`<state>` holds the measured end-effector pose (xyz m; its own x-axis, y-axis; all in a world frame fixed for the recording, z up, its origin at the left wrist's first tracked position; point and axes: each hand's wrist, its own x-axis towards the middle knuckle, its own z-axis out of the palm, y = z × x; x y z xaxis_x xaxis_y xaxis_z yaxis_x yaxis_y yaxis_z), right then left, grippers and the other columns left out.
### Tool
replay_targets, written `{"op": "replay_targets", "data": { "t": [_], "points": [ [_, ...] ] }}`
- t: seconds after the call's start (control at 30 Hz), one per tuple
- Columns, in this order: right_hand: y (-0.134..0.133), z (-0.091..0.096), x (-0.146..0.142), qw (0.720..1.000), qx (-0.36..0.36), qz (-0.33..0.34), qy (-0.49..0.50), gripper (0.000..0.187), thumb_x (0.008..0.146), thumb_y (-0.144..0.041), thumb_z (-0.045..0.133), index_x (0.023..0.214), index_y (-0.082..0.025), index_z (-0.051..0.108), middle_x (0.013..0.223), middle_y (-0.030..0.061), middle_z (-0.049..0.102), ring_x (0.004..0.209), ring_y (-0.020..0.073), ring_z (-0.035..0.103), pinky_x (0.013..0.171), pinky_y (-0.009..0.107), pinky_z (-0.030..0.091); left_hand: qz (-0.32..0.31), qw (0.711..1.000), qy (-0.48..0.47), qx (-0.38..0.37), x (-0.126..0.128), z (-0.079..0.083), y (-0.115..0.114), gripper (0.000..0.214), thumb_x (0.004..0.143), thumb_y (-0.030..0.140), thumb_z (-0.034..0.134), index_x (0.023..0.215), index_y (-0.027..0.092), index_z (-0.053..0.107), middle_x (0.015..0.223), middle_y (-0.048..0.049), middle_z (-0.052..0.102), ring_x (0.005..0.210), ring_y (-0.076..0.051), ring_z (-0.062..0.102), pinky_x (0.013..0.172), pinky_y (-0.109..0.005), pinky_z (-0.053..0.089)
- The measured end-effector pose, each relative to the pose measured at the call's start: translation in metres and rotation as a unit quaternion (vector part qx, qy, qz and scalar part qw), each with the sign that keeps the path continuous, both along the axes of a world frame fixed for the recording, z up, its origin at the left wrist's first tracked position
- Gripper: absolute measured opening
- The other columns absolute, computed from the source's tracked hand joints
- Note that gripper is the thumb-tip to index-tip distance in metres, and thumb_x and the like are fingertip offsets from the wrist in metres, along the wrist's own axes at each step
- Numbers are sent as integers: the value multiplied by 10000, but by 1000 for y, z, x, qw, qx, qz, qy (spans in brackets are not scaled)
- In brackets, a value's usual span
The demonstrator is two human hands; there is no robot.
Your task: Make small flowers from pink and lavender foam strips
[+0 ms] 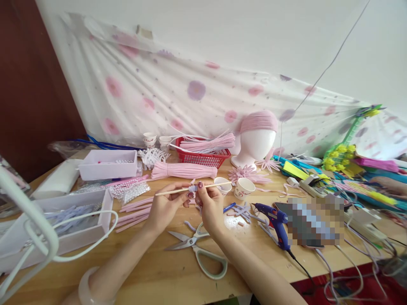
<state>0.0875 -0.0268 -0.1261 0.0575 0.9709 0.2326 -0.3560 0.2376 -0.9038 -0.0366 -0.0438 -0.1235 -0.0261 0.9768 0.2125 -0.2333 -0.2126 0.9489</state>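
My left hand (pixel 168 205) and my right hand (pixel 210 203) meet over the table with their fingers pinched together. Between them a thin wooden stick (pixel 219 184) lies almost level. At its middle, a short lavender pipe cleaner (pixel 193 188) is bent around the stick, and the fingertips of both hands press on it. Its ends are partly hidden by the fingers. Below my hands, a pair of scissors (pixel 190 242) rests with its blades apart. Cut lavender pipe cleaner pieces (pixel 243 213) are scattered beside my right hand, near a blue pen (pixel 229 207).
A blue glue gun (pixel 275 220) and a phone (pixel 305 224) lie at right among cables. Behind my hands are paper cups (pixel 244 189), a pink pipe cleaner bundle (pixel 184 170), a red basket (pixel 203 159) and a foam head (pixel 254 146). White boxes (pixel 108 164) stand left. Another person's hand (pixel 389 186) shows far right.
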Motion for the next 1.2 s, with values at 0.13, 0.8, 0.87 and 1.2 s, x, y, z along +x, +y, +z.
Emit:
{"op": "replay_targets", "data": {
  "t": [0.13,0.8,0.87,1.2],
  "points": [
    [0,0,2,999,26,1,-28,405,712,-533,751,669,-170,574,448,-66,445,405,68,335,408,226,225,-12,1000,4,7,-1,2,1,255,660,331,823,817,151,733,648,0,684,528,-111,557,539,-236,472],
    [2,1,1,998,23,49,23,437,712,-541,757,725,-206,476,446,-102,440,365,44,310,383,194,217,-115,993,18,30,-12,11,0,293,771,344,757,899,209,531,644,56,630,542,-101,583,569,-225,485],
    [2,1,2,998,26,50,23,429,720,-532,756,728,-206,478,451,-101,443,368,44,314,388,195,227,-115,993,27,29,-12,13,-1,309,771,345,757,955,199,557,644,53,626,542,-101,583,572,-227,486],
    [3,2,0,998,26,33,42,414,735,-527,749,778,-198,501,462,-107,436,361,41,308,365,191,209,-71,997,11,-5,-13,6,7,333,682,348,820,863,166,609,641,26,663,520,-96,565,521,-212,452]
  ]
}}
